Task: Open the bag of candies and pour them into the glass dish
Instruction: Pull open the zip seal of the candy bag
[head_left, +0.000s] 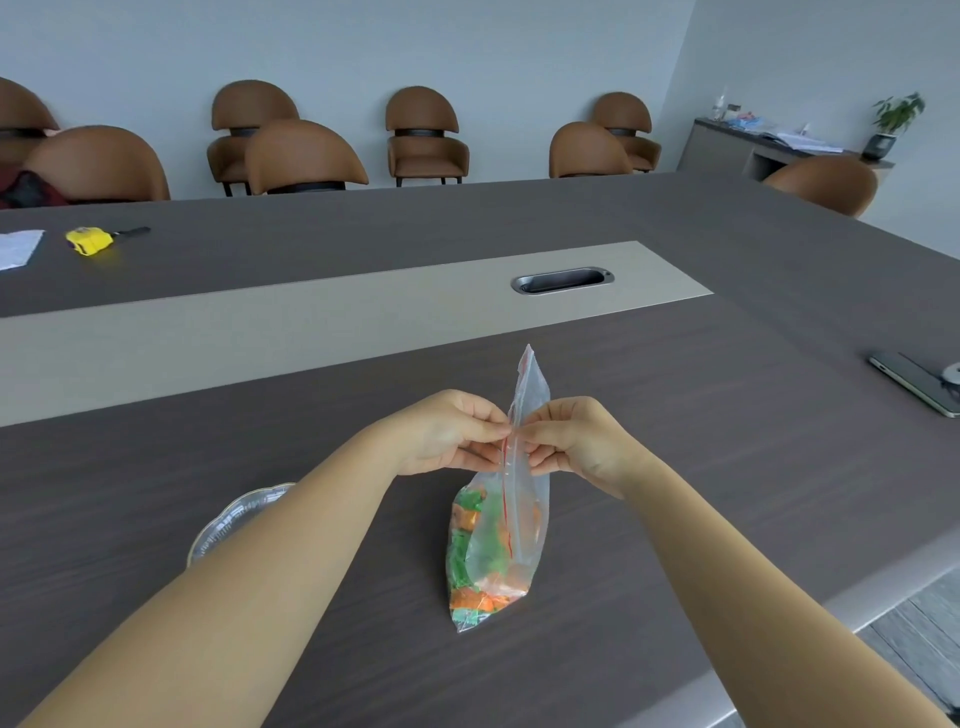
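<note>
A clear, crinkled plastic zip bag (501, 530) with a thin red seal line stands upright on the dark wood-grain surface (701, 467), toward its near edge, its lower half bulging with green and orange wrapped candies (470, 566). The left hand (449, 434) and right hand (574, 441) meet at the bag's upper part, the fingers (485, 426) of each pinching the thin film on opposite sides of the seal, so both are closed on the bag. A scalloped glass dish (228, 522) sits on the surface to the left of the bag, partly hidden under the left forearm.
</note>
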